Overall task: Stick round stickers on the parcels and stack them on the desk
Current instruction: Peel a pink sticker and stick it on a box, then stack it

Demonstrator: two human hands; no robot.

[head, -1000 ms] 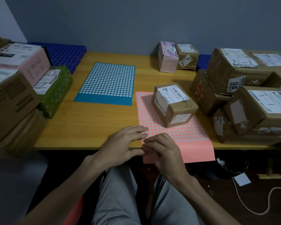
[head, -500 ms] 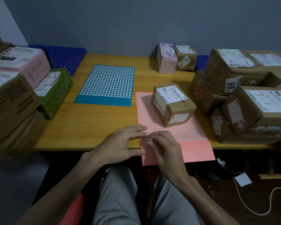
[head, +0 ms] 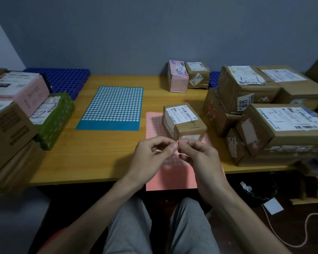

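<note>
Tiny pink round sticker is pinched between curled fingertips of left hand and right hand. Brown cardboard parcel stands just behind.

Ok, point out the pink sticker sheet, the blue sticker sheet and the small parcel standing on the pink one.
pink sticker sheet (head: 171, 180), head view, plain bottom margin.
blue sticker sheet (head: 112, 109), head view, middle of the dot grid.
small brown parcel (head: 180, 116), head view, white label on top.

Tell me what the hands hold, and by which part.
Seemingly a pink sticker, pinched where the fingers of the left hand and right hand meet; the held part is too small to tell.
</note>
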